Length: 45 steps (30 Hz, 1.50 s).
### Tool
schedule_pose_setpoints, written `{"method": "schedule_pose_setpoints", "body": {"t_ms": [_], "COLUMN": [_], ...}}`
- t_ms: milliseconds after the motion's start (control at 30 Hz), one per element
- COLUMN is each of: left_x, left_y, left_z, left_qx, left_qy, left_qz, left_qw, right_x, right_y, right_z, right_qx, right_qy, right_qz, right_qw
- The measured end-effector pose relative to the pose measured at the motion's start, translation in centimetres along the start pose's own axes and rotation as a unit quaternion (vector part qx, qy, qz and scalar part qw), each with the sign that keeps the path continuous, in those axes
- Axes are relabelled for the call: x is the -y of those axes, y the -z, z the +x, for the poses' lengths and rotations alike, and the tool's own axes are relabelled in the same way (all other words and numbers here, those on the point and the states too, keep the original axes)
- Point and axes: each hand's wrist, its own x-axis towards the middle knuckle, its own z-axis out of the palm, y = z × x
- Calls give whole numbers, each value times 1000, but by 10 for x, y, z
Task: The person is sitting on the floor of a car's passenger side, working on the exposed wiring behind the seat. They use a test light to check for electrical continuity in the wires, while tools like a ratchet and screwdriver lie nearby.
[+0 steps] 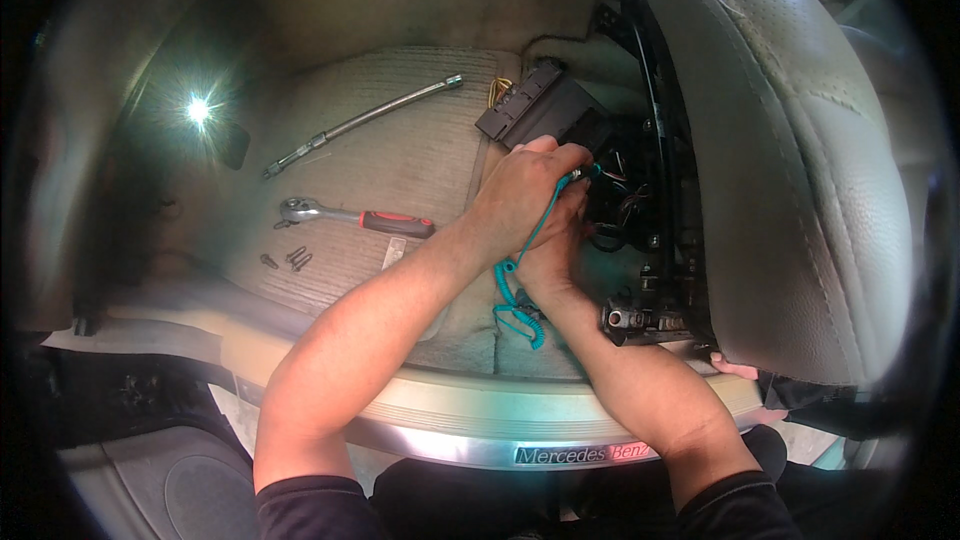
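Observation:
My left hand (522, 185) is closed at the lower edge of a black electronic module (545, 110), its fingertips hidden. Just below and partly behind it, my right hand (553, 248) has its fingers curled in among the wiring; what they grip is hidden. A thin teal cord (540, 230) crosses in front of both hands. Its upper end meets a small teal and metal piece (585, 173) beside the knuckles; which hand holds this piece I cannot tell. Lower down, the cord's coiled part (505, 285) hangs over the carpet. Yellow wires (499, 92) come off the module's left side.
A ratchet (355, 216) with a red and grey handle, a long metal extension bar (365, 125) and several bolts (297, 259) lie on the carpet. The pale seat (800, 170) and its dark rail (665, 155) border the right. A bright lamp (199, 112) shines at left; the door sill (450, 425) runs in front.

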Motion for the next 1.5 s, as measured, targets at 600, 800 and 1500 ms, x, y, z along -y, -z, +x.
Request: {"method": "schedule_pose_setpoints", "body": {"t_ms": [600,800,1500], "left_x": [-10,-8,2], "left_y": [5,6,-1], "left_z": [4,3,1], "left_qx": [29,32,16], "left_qy": [-2,4,-43], "left_qz": [30,24,35], "left_qw": [999,999,998], "right_x": [-11,9,5], "right_y": [-12,2,2], "right_z": [0,-1,2], "right_qx": [6,5,-9], "right_qy": [3,-38,20], "right_qz": [-23,-9,58], "right_qw": [1000,999,998]}}
